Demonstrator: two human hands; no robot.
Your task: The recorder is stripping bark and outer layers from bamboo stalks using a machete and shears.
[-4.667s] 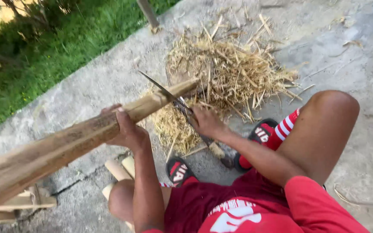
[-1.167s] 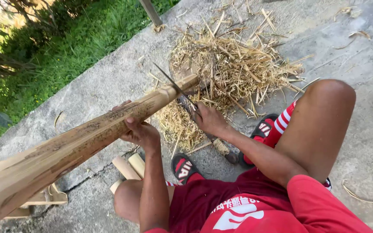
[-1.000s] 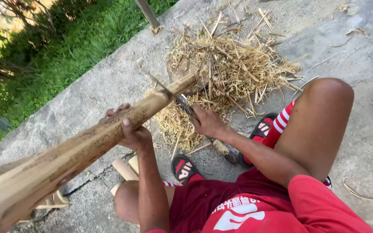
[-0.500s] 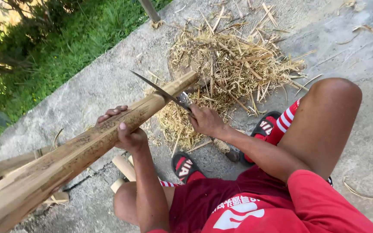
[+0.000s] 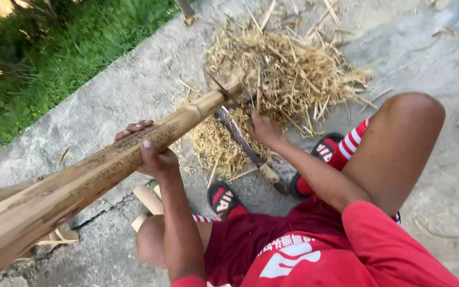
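The step in hand looks like shaving the far tip of the pole (image 5: 107, 165): a long, round, mottled tan stalk running from 8 o'clock up to its end near centre. The left hand (image 5: 152, 157) wraps it from beneath, fingers closed around it. The right hand (image 5: 261, 129), at 2 o'clock from the left, looks closed on the knife (image 5: 240, 141), though its hold is partly hidden. Next calls for a steady pole and a controlled stroke. Dry, fibrous shavings (image 5: 288, 74) lie heaped on rough concrete (image 5: 134, 85) at 12 o'clock.
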